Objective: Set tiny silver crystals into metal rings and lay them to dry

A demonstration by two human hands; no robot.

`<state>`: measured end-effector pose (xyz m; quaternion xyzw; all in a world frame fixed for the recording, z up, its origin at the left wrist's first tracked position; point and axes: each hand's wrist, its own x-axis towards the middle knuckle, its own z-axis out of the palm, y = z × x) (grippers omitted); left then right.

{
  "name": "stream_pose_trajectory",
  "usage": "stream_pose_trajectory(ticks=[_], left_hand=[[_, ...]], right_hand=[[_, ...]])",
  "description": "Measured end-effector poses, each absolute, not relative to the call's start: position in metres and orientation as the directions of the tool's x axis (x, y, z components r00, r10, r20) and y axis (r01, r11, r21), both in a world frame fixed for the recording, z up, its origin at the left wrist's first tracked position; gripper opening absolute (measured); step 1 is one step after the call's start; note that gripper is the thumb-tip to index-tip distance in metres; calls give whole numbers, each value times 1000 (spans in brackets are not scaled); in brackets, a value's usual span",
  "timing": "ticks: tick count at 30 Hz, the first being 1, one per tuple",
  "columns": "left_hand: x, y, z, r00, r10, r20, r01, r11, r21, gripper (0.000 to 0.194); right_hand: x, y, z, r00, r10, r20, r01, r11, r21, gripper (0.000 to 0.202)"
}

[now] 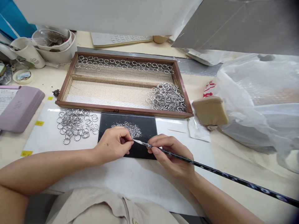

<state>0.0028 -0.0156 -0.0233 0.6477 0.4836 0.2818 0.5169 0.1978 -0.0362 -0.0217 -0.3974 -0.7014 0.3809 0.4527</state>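
Note:
My left hand (pixel 115 142) is closed in a pinch above the black mat (pixel 143 152). What lies between its fingertips is too small and hidden to make out. Held like a pen in my right hand (pixel 174 154) is a long, dark patterned stick (pixel 210 168) with a pale pointed tip, which meets the left fingertips. Just behind them, a heap of tiny silvery beads (pixel 130 128) is spread on the mat. Left of the mat lies a loose pile of silver rings (pixel 76 123) on white paper.
Behind the mat stands a wood-framed mesh tray (pixel 123 107) with rows of rings along its back and a ring heap (pixel 168 98) at its right. A purple case (pixel 22 109) lies left. At right are a tan block (pixel 210 110) and a plastic bag (pixel 252 93); a toothpick-like stick (pixel 177 131) is nearer.

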Motion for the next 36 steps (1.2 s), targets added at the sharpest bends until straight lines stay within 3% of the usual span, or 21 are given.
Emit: stream_pose_trajectory(ticks=[36], left_hand=[[3,-15,-23,375,923,-83,370,-67,927,14]], right_hand=[[199,-37,-21,-307,882,357,194,426,-884,18]])
